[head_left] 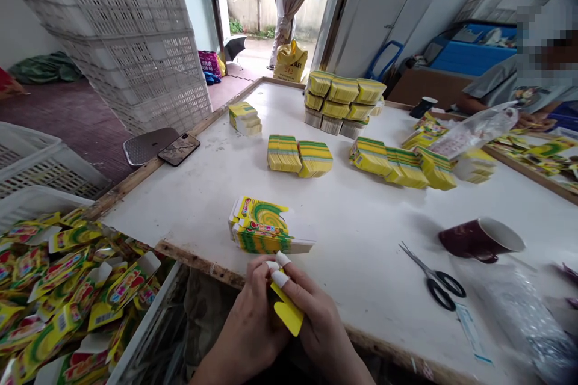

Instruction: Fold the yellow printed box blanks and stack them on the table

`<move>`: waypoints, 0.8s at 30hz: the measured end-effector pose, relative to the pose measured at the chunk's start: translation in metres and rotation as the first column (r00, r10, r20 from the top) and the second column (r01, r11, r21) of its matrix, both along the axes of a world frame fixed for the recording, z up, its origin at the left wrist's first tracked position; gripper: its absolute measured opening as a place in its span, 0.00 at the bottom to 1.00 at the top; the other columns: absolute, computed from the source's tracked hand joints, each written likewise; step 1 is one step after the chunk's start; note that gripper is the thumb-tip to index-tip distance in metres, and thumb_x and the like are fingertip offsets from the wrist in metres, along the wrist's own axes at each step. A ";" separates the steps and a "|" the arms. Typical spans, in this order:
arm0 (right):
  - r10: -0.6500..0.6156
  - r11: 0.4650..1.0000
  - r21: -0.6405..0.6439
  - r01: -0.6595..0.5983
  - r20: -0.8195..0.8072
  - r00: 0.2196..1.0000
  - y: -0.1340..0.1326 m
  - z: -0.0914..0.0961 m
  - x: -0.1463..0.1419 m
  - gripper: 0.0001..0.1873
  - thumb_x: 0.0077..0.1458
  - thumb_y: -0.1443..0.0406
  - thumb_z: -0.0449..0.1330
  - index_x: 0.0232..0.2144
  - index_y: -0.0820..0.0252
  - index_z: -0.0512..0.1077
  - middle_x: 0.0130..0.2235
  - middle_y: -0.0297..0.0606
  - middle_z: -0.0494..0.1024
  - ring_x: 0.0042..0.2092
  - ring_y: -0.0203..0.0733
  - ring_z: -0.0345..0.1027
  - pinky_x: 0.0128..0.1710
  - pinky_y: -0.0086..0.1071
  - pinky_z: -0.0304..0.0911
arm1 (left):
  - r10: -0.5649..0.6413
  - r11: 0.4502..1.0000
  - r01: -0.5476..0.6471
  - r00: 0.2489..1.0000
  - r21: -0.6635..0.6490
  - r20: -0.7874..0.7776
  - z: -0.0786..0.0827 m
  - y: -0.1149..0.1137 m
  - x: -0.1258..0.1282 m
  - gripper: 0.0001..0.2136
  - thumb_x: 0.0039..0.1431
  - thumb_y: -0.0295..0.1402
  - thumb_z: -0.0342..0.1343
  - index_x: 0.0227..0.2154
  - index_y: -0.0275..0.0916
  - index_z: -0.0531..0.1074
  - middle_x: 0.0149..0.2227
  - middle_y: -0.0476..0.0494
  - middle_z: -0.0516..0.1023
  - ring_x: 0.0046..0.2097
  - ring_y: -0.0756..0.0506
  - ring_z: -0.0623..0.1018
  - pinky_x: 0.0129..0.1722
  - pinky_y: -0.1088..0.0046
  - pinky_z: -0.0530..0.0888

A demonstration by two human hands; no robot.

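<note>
Close to the table's front edge, my left hand (253,316) and my right hand (313,305) meet around a small yellow carton (289,316). Both hands are closed on it, and a yellow flap sticks out between them; the rest of the carton is hidden by my fingers. White covers wrap some of my fingertips. Just beyond my hands lies a stack of flat printed cartons (264,225), yellow and green with a swirl picture. Its nearest corner comes close to my right fingertips.
Carton bundles (298,156) stand in rows on the white table (361,289). Scissors (431,280), a tipped maroon mug (478,237) and bubble wrap (524,307) lie right. A phone (179,149) rests at the left edge. Below left, a crate (144,319) holds folded cartons. A co-worker (501,81) sits right.
</note>
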State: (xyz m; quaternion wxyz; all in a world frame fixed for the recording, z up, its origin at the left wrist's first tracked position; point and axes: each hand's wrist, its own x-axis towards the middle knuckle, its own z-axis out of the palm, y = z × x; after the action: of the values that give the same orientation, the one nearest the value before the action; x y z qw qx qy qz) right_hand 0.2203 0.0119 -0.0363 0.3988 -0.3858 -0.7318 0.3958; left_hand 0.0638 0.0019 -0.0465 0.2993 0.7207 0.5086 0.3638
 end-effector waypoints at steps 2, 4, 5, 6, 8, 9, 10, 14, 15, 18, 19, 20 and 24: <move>-0.052 0.998 0.029 0.052 -0.007 0.999 0.003 -0.003 0.003 0.29 0.65 0.73 0.50 0.63 0.42 0.62 0.65 0.40 0.64 0.63 0.43 0.63 0.58 0.32 0.64 | 0.044 0.998 -0.042 0.998 0.040 -0.044 0.001 0.000 -0.003 0.31 0.48 0.24 0.59 0.54 0.42 0.54 0.56 0.32 0.66 0.56 0.35 0.73 0.53 0.53 0.74; -0.031 0.998 0.048 0.029 0.047 0.998 0.005 -0.004 0.007 0.31 0.64 0.73 0.50 0.65 0.44 0.58 0.67 0.42 0.61 0.66 0.45 0.58 0.60 0.36 0.61 | 0.047 0.998 -0.044 0.996 0.042 -0.077 0.004 0.001 -0.008 0.29 0.48 0.24 0.60 0.53 0.42 0.58 0.51 0.36 0.70 0.53 0.37 0.75 0.51 0.55 0.75; 0.009 0.999 0.041 -0.013 0.096 0.995 0.006 -0.004 0.009 0.33 0.63 0.73 0.52 0.67 0.46 0.54 0.68 0.45 0.57 0.67 0.47 0.55 0.61 0.39 0.60 | 0.038 0.998 -0.034 0.996 0.043 -0.082 0.005 0.002 -0.012 0.27 0.48 0.25 0.61 0.52 0.43 0.60 0.49 0.38 0.73 0.51 0.38 0.76 0.50 0.57 0.76; 0.058 0.998 0.023 -0.062 0.150 0.987 0.005 -0.004 0.011 0.36 0.62 0.72 0.54 0.68 0.49 0.50 0.70 0.48 0.53 0.68 0.50 0.52 0.62 0.41 0.59 | 0.031 0.998 -0.027 0.996 0.050 -0.082 0.006 0.003 -0.015 0.27 0.48 0.27 0.62 0.51 0.43 0.61 0.47 0.39 0.74 0.49 0.38 0.77 0.48 0.58 0.77; 0.129 0.992 -0.032 -0.125 0.247 0.960 0.005 -0.002 0.012 0.39 0.60 0.72 0.56 0.69 0.53 0.48 0.71 0.53 0.48 0.68 0.54 0.53 0.61 0.43 0.60 | 0.044 0.997 -0.038 0.996 0.071 -0.080 0.008 0.004 -0.022 0.29 0.47 0.30 0.65 0.52 0.44 0.61 0.46 0.40 0.77 0.48 0.39 0.79 0.46 0.61 0.78; 0.138 0.990 -0.057 -0.127 0.277 0.951 0.005 -0.001 0.012 0.37 0.60 0.72 0.56 0.68 0.54 0.51 0.71 0.54 0.47 0.66 0.55 0.55 0.59 0.43 0.62 | 0.062 0.996 -0.056 0.994 0.075 -0.087 0.008 0.004 -0.024 0.30 0.47 0.32 0.65 0.53 0.43 0.60 0.46 0.40 0.78 0.47 0.39 0.80 0.45 0.62 0.78; 0.140 0.990 -0.073 -0.124 0.294 0.946 0.005 0.002 0.012 0.34 0.60 0.73 0.56 0.66 0.54 0.56 0.70 0.54 0.48 0.65 0.55 0.59 0.58 0.43 0.64 | 0.079 0.995 -0.073 0.992 0.071 -0.099 0.009 0.005 -0.026 0.31 0.47 0.33 0.66 0.54 0.43 0.60 0.46 0.40 0.79 0.46 0.39 0.80 0.45 0.63 0.78; 0.179 0.981 -0.132 -0.144 0.313 0.933 0.011 0.019 0.018 0.16 0.60 0.70 0.56 0.50 0.55 0.73 0.66 0.53 0.60 0.62 0.54 0.64 0.55 0.42 0.67 | 0.045 0.999 -0.042 0.987 0.025 -0.151 0.012 0.005 -0.029 0.33 0.47 0.37 0.66 0.55 0.42 0.58 0.45 0.41 0.81 0.44 0.40 0.82 0.43 0.65 0.79; 0.203 0.976 -0.144 -0.164 0.318 0.926 0.012 0.024 0.020 0.14 0.60 0.69 0.57 0.47 0.55 0.74 0.65 0.52 0.63 0.62 0.54 0.65 0.55 0.42 0.67 | 0.029 0.999 -0.024 0.987 0.028 -0.155 0.013 0.005 -0.029 0.33 0.47 0.37 0.66 0.55 0.43 0.58 0.44 0.41 0.81 0.44 0.40 0.82 0.43 0.66 0.79; 0.213 0.973 -0.157 -0.171 0.309 0.927 0.013 0.031 0.020 0.10 0.56 0.69 0.60 0.42 0.55 0.74 0.60 0.49 0.67 0.59 0.54 0.67 0.54 0.43 0.67 | 0.016 0.999 -0.008 0.988 0.051 -0.155 0.014 0.004 -0.028 0.33 0.46 0.34 0.66 0.55 0.43 0.59 0.45 0.41 0.81 0.44 0.40 0.82 0.43 0.66 0.79; 0.193 0.976 -0.155 -0.153 0.291 0.937 0.011 0.030 0.018 0.12 0.55 0.69 0.60 0.42 0.55 0.73 0.60 0.49 0.67 0.59 0.54 0.66 0.54 0.43 0.67 | 0.024 0.998 -0.016 0.988 0.055 -0.151 0.014 0.003 -0.027 0.33 0.46 0.32 0.65 0.55 0.43 0.59 0.45 0.41 0.80 0.45 0.40 0.82 0.44 0.65 0.79; 0.164 0.981 -0.147 -0.128 0.268 0.949 0.008 0.028 0.015 0.14 0.54 0.71 0.60 0.44 0.56 0.71 0.60 0.49 0.65 0.61 0.54 0.64 0.56 0.44 0.65 | 0.035 0.998 -0.027 0.989 0.055 -0.142 0.013 0.003 -0.027 0.33 0.46 0.31 0.65 0.55 0.42 0.60 0.46 0.40 0.80 0.46 0.39 0.81 0.46 0.64 0.78; 0.074 0.994 -0.096 -0.058 0.176 0.982 -0.002 0.019 0.003 0.34 0.54 0.73 0.58 0.61 0.55 0.55 0.67 0.50 0.53 0.67 0.52 0.52 0.62 0.45 0.58 | 0.057 0.998 -0.057 0.998 -0.010 -0.004 0.008 -0.001 -0.028 0.34 0.44 0.30 0.67 0.56 0.43 0.63 0.48 0.40 0.80 0.48 0.38 0.80 0.49 0.61 0.77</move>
State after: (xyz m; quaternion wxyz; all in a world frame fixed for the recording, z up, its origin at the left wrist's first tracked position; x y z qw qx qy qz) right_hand 0.2229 0.0102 -0.0170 0.3001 -0.4128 -0.7586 0.4050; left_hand 0.0358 0.0013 -0.0387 0.2916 0.7049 0.5314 0.3684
